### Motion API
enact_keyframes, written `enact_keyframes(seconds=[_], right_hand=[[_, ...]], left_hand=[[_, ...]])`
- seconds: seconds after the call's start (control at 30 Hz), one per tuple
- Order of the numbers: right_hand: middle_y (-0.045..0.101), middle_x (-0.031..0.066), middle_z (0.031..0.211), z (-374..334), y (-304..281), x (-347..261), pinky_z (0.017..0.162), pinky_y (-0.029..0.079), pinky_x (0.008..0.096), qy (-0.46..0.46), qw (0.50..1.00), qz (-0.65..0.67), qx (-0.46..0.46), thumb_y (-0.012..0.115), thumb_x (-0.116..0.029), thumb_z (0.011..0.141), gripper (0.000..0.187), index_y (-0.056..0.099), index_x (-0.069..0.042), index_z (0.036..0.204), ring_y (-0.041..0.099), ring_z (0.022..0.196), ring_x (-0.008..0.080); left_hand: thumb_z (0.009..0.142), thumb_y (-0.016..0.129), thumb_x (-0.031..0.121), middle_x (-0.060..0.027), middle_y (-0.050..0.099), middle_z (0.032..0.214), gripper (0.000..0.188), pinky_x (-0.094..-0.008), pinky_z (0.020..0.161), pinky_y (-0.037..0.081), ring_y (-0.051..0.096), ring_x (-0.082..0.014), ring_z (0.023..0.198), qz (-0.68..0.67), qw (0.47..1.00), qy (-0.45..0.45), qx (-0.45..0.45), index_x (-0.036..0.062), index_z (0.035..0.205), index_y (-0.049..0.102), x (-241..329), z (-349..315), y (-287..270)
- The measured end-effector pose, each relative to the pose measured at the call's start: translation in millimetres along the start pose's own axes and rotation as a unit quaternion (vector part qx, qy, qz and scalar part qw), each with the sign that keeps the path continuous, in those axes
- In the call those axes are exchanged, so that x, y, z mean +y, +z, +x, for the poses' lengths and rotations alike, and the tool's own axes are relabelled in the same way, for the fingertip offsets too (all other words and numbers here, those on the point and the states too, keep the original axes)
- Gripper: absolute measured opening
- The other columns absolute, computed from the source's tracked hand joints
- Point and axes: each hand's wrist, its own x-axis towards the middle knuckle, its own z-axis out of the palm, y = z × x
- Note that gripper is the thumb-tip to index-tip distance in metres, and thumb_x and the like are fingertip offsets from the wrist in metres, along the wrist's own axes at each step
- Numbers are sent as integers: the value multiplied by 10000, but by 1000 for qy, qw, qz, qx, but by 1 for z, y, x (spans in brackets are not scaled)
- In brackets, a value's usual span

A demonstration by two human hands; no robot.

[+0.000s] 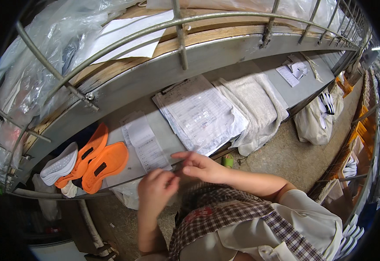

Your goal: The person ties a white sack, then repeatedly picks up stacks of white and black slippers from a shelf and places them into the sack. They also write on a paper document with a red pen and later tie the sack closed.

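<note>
My left hand point(156, 190) is raised just off the table's front edge, its curled fingers smeared by motion. Close beside it is my right hand point(202, 168), index finger stretched out, thumb apart from it; I see nothing held there. The two hands nearly meet. Under and beyond them lie a printed paper slip point(144, 141) and a clipboard point(198, 113) with a thick stack of written sheets. To the left, orange shoe soles point(105, 167) with black patches rest beside white soles point(61, 164), apart from both hands.
A folded pale towel point(257, 108) hangs over the grey table's point(164, 130) front edge. A metal rail point(225, 18) curves above the table. Right of me are a white sack point(318, 115) on the floor and orange crates point(358, 130). A green object point(228, 161) shows below the table edge.
</note>
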Motion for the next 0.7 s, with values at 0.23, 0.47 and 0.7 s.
enact_keyframes(seconds=[0.23, 0.47, 0.7], right_hand=[[664, 100, 842, -20, -72, -19, 610, 449, 226, -63, 964, -75, 246, 441, -229, 982, 314, 626, 23, 1014, 578, 659, 125], [666, 134, 991, -19, -152, -28, 758, 490, 319, -222, 869, -352, 267, 555, -131, 920, 201, 609, 11, 1051, 636, 853, 216], [635, 111, 820, -18, -168, -15, 713, 475, 398, -237, 739, -613, 147, 702, -148, 704, 241, 605, -64, 907, 608, 791, 311]], left_hand=[[774, 713, 315, -87, 640, 1007, 372, -384, 750, 492, 610, -285, 889, -68, 995, 54, -44, 76, 1038, 605, 14, 39, 56], [769, 700, 321, -150, 510, 1285, 549, -449, 1021, 353, 424, -317, 1260, 79, 983, 156, -61, 81, 1230, 523, 13, 54, 117], [845, 546, 138, -154, 502, 1300, 369, -459, 1009, 374, 455, -356, 1224, 137, 975, 164, -62, 176, 1209, 583, -5, 37, 136]])
